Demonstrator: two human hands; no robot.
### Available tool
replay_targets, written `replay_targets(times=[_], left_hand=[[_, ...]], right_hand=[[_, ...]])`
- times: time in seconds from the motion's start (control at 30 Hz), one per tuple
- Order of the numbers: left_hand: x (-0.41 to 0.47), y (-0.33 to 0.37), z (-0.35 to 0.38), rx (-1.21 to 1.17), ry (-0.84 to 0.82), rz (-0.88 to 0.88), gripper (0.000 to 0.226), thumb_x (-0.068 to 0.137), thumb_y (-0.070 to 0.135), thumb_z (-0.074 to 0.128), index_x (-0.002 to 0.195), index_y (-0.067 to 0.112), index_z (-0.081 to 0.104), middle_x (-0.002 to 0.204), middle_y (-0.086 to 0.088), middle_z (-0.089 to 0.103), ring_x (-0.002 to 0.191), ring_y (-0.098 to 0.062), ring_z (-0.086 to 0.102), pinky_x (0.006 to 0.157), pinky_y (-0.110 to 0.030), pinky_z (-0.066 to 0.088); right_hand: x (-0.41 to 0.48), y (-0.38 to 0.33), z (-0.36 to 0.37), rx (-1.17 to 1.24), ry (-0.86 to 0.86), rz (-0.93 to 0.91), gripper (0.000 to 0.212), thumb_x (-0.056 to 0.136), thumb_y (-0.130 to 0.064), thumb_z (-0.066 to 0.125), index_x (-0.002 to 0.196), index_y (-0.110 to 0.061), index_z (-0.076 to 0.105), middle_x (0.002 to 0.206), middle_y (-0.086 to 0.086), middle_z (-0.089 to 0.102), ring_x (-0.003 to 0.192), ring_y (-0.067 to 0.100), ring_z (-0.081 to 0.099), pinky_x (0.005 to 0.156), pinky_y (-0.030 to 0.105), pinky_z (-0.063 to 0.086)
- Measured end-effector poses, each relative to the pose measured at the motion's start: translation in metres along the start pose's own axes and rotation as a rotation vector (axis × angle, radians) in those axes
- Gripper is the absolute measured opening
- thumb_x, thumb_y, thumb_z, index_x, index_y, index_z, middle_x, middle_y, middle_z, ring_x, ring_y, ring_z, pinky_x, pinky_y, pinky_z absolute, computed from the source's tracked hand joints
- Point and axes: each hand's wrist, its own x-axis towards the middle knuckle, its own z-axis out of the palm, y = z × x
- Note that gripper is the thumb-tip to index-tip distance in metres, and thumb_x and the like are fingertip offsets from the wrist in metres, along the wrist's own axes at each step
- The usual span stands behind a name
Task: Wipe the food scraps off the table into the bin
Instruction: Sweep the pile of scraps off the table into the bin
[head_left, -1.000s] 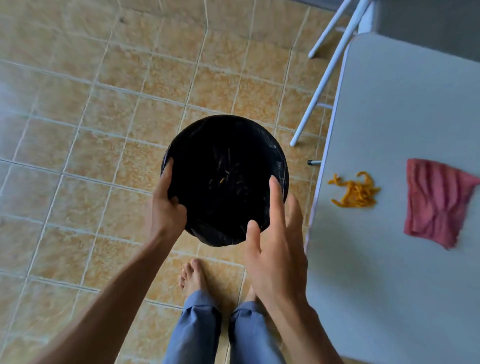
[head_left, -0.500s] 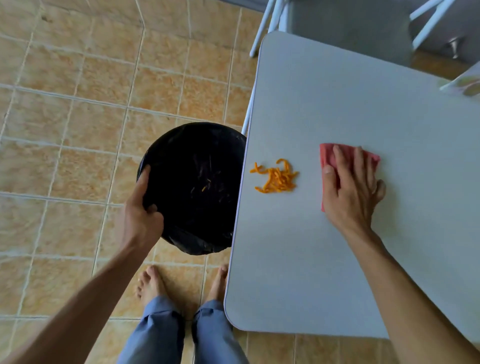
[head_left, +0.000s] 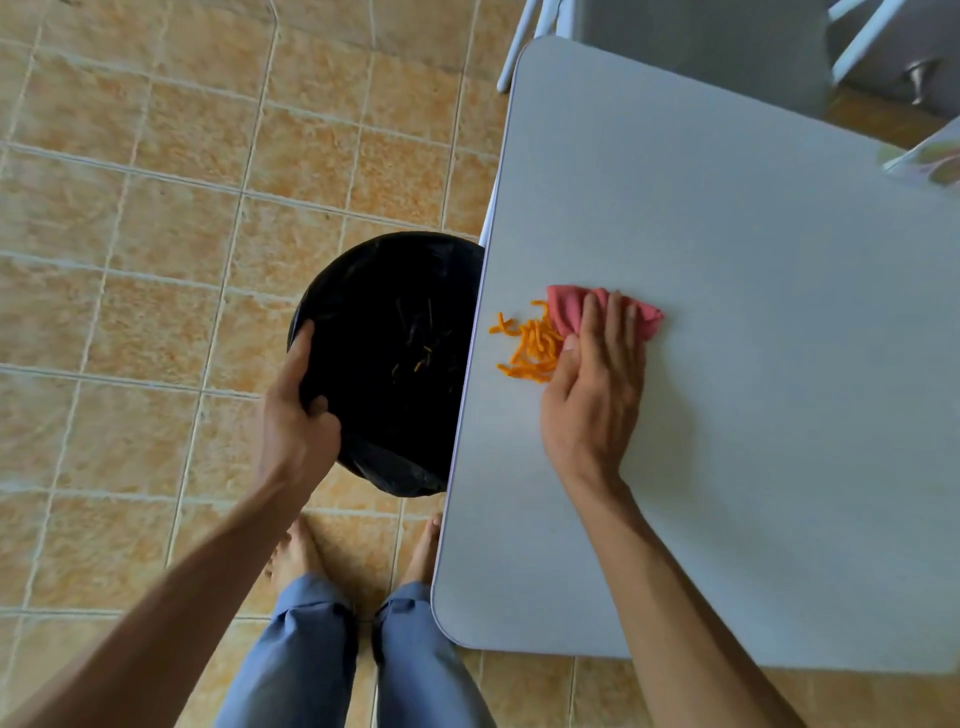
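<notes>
Seen from my head camera, looking down, left to right. Tiled floor (head_left: 130, 260), tan with pale grout, fills the left side. My left hand (head_left: 296, 421) clamps the near rim of the bin (head_left: 395, 312), thumb hooked inside and fingers wrapped outside over its black liner; the bin stands tucked against, and partly under, the left edge of the table (head_left: 753, 415). A few orange bits lie inside the bin. Below, my bare feet and blue trouser legs (head_left: 311, 665) stand on the tiles. On the grey tabletop, just in from its left edge, lie the food scraps (head_left: 527, 345) (short orange strips, loosely heaped). My right hand (head_left: 592, 379) lies flat, fingers pressed together, on the pink cloth (head_left: 571, 312), whose leading edge touches the scraps. At far right a patterned object (head_left: 930, 156) crosses the table edge, too cropped to identify. White chair legs (head_left: 862, 36) stand beyond the table. No writing or labels can be read anywhere.
</notes>
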Motion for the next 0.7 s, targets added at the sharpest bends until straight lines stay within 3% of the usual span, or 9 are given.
replay_targets(times=[0.07,0.17,0.3,0.4,0.57,0.63,0.7], left_hand=[[0.0,0.002,0.001,-0.015,-0.011,0.004,0.09,0.082,-0.013,0.04,0.151,0.043,0.028,0.151,0.004,0.046,0.125,-0.022,0.053,0.078,-0.029,0.052],[0.0,0.006,0.003,-0.014,-0.009,0.0,0.09,0.081,-0.013,0.039,0.151,0.043,0.03,0.151,0.005,0.045,0.133,-0.019,0.047,0.099,-0.037,0.05],[0.0,0.006,0.006,0.051,0.006,0.018,0.092,0.078,-0.01,0.041,0.149,0.046,0.031,0.145,0.004,0.054,0.117,-0.017,0.057,0.083,-0.033,0.051],[0.0,0.002,0.005,0.019,-0.022,0.02,0.095,0.076,-0.01,0.04,0.148,0.051,0.028,0.14,0.005,0.057,0.11,-0.017,0.058,0.084,-0.042,0.056],[-0.003,-0.007,0.005,0.021,-0.015,0.01,0.094,0.078,-0.009,0.041,0.147,0.053,0.026,0.14,0.004,0.058,0.101,-0.018,0.063,0.074,-0.039,0.056],[-0.002,-0.013,0.005,0.0,-0.003,0.014,0.094,0.078,-0.009,0.042,0.148,0.052,0.027,0.141,0.003,0.057,0.109,-0.017,0.06,0.082,-0.04,0.056],[-0.002,-0.018,0.005,-0.023,-0.005,-0.006,0.093,0.079,-0.01,0.042,0.149,0.049,0.029,0.142,0.003,0.056,0.106,-0.007,0.055,0.079,-0.03,0.054]], right_hand=[[-0.005,-0.018,0.006,0.029,0.002,0.008,0.044,0.105,-0.018,0.039,0.144,-0.001,0.052,0.153,0.019,0.048,0.146,0.036,0.04,0.121,0.047,0.032],[-0.012,-0.047,0.014,0.063,0.005,0.033,0.042,0.105,-0.016,0.042,0.143,-0.001,0.053,0.152,0.018,0.05,0.146,0.035,0.04,0.121,0.047,0.033],[-0.022,-0.083,0.024,0.143,-0.05,-0.035,0.041,0.104,-0.007,0.048,0.145,-0.005,0.052,0.153,0.012,0.05,0.148,0.028,0.039,0.121,0.046,0.034],[-0.02,-0.09,0.025,0.228,-0.076,-0.122,0.041,0.102,0.001,0.052,0.142,-0.005,0.056,0.15,0.008,0.054,0.144,0.023,0.045,0.116,0.044,0.041],[0.0,-0.063,-0.012,0.465,-0.065,-0.118,0.038,0.105,-0.005,0.04,0.14,0.001,0.054,0.145,0.004,0.058,0.137,0.026,0.054,0.116,0.044,0.042],[0.007,-0.038,-0.03,0.348,0.092,-0.041,0.039,0.104,-0.002,0.04,0.14,0.003,0.054,0.144,0.007,0.058,0.136,0.025,0.055,0.116,0.037,0.041],[0.003,-0.011,-0.037,0.196,0.153,0.052,0.039,0.105,-0.005,0.041,0.141,-0.001,0.055,0.147,0.013,0.056,0.139,0.027,0.051,0.115,0.034,0.042]])
